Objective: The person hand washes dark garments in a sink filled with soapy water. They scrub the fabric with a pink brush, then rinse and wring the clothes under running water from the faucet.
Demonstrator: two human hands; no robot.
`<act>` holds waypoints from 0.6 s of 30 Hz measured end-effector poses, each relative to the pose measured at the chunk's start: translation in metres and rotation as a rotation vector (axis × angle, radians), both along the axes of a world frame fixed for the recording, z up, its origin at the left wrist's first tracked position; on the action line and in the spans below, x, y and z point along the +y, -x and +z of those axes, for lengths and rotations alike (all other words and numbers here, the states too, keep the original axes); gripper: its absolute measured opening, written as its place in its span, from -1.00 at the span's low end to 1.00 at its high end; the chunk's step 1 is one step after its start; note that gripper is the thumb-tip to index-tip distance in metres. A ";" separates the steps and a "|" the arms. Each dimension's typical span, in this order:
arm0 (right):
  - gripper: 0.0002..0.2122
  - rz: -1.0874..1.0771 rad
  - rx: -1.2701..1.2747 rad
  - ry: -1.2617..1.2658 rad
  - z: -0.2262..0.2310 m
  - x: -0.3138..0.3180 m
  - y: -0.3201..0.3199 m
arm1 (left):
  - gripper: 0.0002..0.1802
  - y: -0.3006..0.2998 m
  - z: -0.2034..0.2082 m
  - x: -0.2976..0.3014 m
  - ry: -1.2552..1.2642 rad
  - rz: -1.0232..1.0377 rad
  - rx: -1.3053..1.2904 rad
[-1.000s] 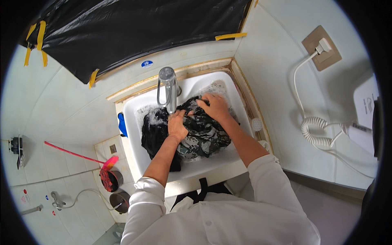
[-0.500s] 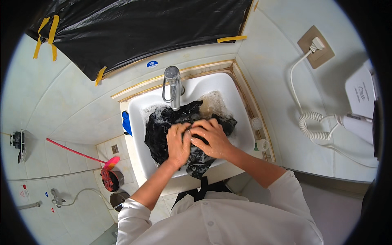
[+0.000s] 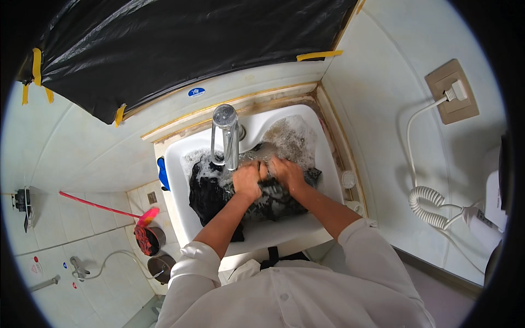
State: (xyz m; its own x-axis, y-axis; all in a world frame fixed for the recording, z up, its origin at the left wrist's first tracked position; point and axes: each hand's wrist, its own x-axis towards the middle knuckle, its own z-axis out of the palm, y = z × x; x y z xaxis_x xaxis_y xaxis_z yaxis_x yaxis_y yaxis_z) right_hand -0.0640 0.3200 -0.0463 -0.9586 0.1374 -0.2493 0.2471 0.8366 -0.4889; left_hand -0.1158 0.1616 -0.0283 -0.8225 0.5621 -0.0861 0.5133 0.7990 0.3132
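Observation:
A wet black garment [image 3: 210, 197] lies bunched in a white sink [image 3: 180, 158] with soapy water and foam [image 3: 292, 136]. My left hand [image 3: 247, 180] grips a fold of the cloth just right of the chrome tap [image 3: 227, 136]. My right hand [image 3: 287, 174] clutches the same bunch, knuckles close to the left hand. Both hands press the fabric together near the middle of the basin. My white sleeves are rolled up at the elbows.
A black plastic sheet [image 3: 180, 49] taped with yellow strips covers the wall behind the sink. A wall socket [image 3: 451, 90] with a coiled white cord [image 3: 429, 202] is at the right. A red-handled brush [image 3: 109, 210] and small pots stand on the tiled floor at the left.
Both hands have drawn together and moved toward the tap, bunching the black cloth between them. One second ago they were spread apart over the garment.

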 end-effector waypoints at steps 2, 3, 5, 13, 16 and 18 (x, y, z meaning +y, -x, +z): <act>-0.71 -0.062 -0.287 0.070 -0.005 0.005 0.024 | -0.71 0.013 0.003 0.007 0.015 0.191 -0.179; -0.69 -0.049 -0.266 0.067 -0.004 0.008 0.034 | -0.63 0.017 0.005 0.010 -0.112 0.252 -0.217; -0.66 -0.034 -0.195 0.075 0.005 0.012 0.051 | -0.56 0.020 0.011 0.011 -0.166 0.299 -0.213; -0.44 -0.206 0.179 -0.202 0.041 0.027 -0.001 | -0.64 -0.002 0.007 -0.002 -0.373 0.356 0.073; -0.27 -0.303 -0.117 -0.033 0.042 0.017 -0.021 | -0.62 -0.014 0.004 -0.005 -0.502 0.456 -0.009; -0.10 -0.454 -0.161 0.385 0.048 0.008 -0.019 | -0.61 -0.017 0.011 -0.010 -0.639 0.523 -0.219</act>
State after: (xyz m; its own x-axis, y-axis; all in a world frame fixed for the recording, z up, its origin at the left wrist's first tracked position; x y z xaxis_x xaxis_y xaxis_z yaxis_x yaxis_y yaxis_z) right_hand -0.0449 0.3284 0.0021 -0.7717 0.3947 -0.4986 0.6330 0.4012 -0.6621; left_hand -0.0992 0.1518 -0.0172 -0.9915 0.1098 -0.0692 0.0030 0.5526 0.8335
